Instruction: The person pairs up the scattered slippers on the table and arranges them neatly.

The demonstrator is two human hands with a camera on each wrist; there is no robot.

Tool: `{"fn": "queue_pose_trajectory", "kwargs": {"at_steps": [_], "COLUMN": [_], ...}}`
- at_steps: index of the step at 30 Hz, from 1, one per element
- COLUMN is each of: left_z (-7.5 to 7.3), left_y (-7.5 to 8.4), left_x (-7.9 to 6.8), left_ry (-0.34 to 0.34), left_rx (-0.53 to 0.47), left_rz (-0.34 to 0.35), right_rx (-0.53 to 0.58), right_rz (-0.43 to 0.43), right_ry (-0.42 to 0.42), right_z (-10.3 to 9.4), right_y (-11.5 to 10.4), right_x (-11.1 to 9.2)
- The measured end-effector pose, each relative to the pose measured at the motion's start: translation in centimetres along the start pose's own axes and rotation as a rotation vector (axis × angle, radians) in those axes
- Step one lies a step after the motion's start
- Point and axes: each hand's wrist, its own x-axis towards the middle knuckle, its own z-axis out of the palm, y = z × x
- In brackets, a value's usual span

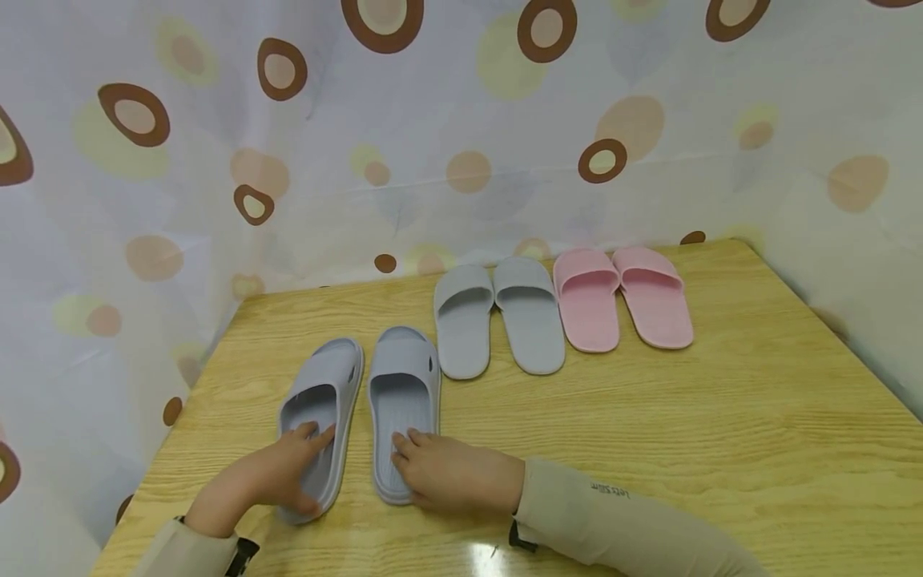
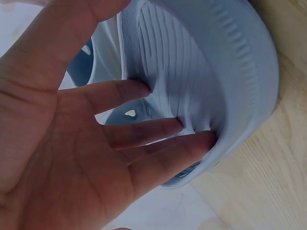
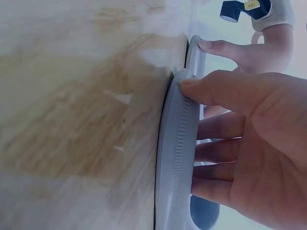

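Observation:
Two blue-grey slippers lie flat on the table's left side, toes pointing away from me. Into the left slipper (image 1: 330, 365) reaches my left hand (image 1: 281, 470), its fingers spread and nearly straight. Its fingertips touch the ribbed footbed (image 2: 177, 52) and its thumb is at the heel end. My right hand (image 1: 454, 473) rests on the heel part of the right slipper (image 1: 404, 353). In the right wrist view the thumb of that hand (image 3: 268, 124) lies on the rim, with its extended fingers against the footbed.
Farther back stands a pair of light grey slippers (image 1: 464, 336). Beside them, to the right, is a pair of pink slippers (image 1: 591, 308). All sit on a wood-grain table (image 1: 649, 425), with a spotted curtain (image 1: 433, 104) behind its back edge.

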Motion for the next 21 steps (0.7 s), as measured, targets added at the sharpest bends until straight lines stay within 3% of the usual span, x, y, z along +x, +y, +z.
{"fn": "queue_pose_trajectory", "kwargs": {"at_steps": [7, 14, 21], "left_z": [-0.4, -0.7, -1.2], "left_y": [0.0, -0.3, -0.2], "left_x": [0.5, 1.2, 1.7], "left_ry": [-0.006, 0.012, -0.013], "left_rx": [-0.011, 0.028, 0.007], "left_rz": [0.012, 0.034, -0.002], "right_rx": [-0.024, 0.008, 0.007], "right_rz": [0.022, 0.050, 0.060], "right_ry": [0.053, 0.006, 0.011], "right_z": [0.3, 0.6, 0.6], "right_y": [0.2, 0.7, 1.1], "right_x": [0.2, 1.1, 1.6]}}
